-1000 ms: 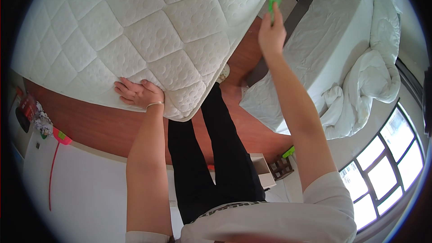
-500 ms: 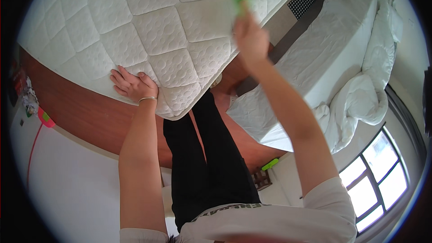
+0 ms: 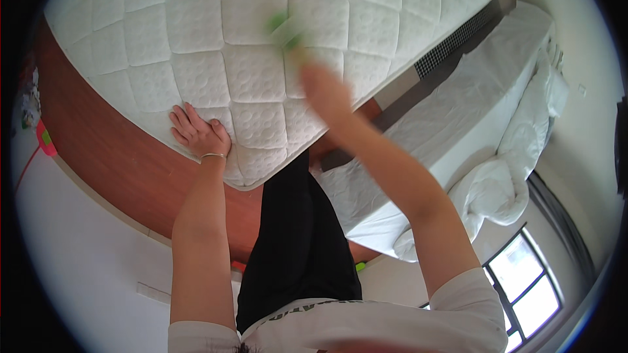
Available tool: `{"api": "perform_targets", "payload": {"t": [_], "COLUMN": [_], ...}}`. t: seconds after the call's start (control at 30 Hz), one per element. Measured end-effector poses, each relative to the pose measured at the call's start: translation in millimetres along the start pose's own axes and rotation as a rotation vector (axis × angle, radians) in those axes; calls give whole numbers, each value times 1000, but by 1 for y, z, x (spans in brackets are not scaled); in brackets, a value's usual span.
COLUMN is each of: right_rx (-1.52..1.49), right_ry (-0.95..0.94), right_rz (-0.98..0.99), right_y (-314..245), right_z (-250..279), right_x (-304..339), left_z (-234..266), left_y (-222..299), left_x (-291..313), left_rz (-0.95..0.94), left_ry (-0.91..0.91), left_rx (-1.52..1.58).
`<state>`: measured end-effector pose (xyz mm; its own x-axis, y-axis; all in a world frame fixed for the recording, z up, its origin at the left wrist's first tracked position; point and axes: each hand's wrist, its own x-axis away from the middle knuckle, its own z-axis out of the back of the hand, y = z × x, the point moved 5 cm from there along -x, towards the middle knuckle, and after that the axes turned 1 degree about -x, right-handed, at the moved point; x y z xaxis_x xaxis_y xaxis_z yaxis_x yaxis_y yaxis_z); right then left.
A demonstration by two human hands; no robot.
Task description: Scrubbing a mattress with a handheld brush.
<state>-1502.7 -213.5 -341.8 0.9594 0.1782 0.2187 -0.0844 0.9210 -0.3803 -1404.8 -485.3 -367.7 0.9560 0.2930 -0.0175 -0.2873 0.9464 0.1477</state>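
A white quilted mattress [image 3: 256, 75] fills the upper part of the view, its near corner pointing toward me. My left hand [image 3: 199, 134] lies flat on it close to that corner, fingers spread, a thin bracelet at the wrist. Closed round the pale handle of a green-headed tool [image 3: 285, 31], my right hand [image 3: 325, 95] is over the mattress to the right of the left hand. Motion blurs both the tool and this hand, so I cannot tell whether the head is a brush or a roller, or whether it touches the fabric.
At right stands a bed frame [image 3: 405, 108] beside a surface covered with a white sheet [image 3: 438, 111], with a bunched white quilt [image 3: 490, 186]. Reddish wood floor [image 3: 131, 157] runs along the mattress's left side. A pink and green object [image 3: 46, 138] is far left; a window [image 3: 526, 281] is lower right.
My right hand has swept the green-headed tool left and toward me over the mattress. The left hand stays flat near the corner. The whole view has turned slightly.
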Motion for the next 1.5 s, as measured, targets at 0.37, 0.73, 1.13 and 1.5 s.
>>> {"api": "perform_targets", "payload": {"t": [0.37, 0.73, 1.13, 1.5], "right_rx": [-154, -72, 73, 132], "right_ry": [-129, -239, -363, -594], "right_rz": [-203, -10, 76, 410], "right_y": [-1, -20, -43, -42], "right_z": [61, 76, 79, 65], "right_x": [-143, -227, -309, -233], "left_z": [9, 30, 22, 2], "left_y": [-7, 2, 96, 95], "left_x": [0, -14, -117, -109], "left_rz": [5, 107, 643, 590], "left_ry": [-43, -101, -156, -129], "left_rx": [7, -2, 1, -33]}}
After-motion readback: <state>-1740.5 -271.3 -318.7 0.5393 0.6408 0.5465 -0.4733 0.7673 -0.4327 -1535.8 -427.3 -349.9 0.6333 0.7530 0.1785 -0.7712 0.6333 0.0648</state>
